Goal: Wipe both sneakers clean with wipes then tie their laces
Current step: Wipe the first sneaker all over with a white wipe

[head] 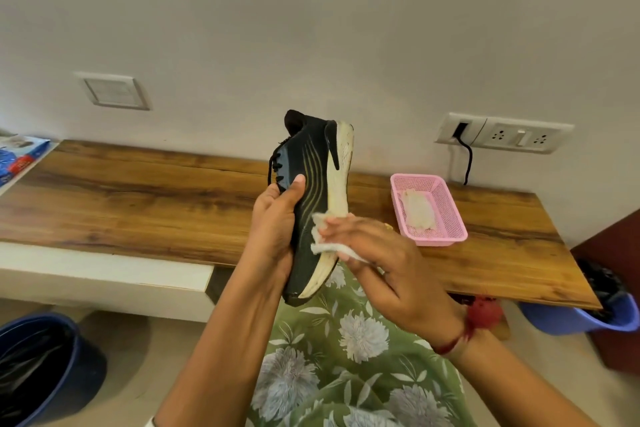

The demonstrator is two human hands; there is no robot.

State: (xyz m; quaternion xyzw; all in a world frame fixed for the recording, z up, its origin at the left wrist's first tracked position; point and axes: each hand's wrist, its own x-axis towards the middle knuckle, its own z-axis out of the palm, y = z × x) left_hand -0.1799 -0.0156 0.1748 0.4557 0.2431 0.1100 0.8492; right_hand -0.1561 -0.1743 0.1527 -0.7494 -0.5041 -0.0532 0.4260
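- Above the near edge of the desk (138,198), a black sneaker (313,163) with a white sole is held in the air, heel up and toe down, its sole facing right.
- The left hand (273,229) grips the sneaker around its laced side, with the thumb lying across the black upper.
- The right hand (391,270) holds a white wipe (323,236) between fingers and thumb and presses it against the sneaker where the upper meets the sole.
- The two hands are close together, one on either side of the sneaker.
- A red thread bracelet (464,333) circles the right wrist.
- A pink basket (446,215) sits on the desk to the right, holding crumpled whitish wipes (417,211).
- A wall socket (512,137) behind the basket has a black cable (467,163) hanging from it.
- A blue printed package (17,156) lies at the far left.
- A dark blue bin (45,367) stands on the floor at lower left.
- A lighter blue bucket (588,315) sits under the desk's right end.
- Green floral fabric (346,357) covers the person's lap.
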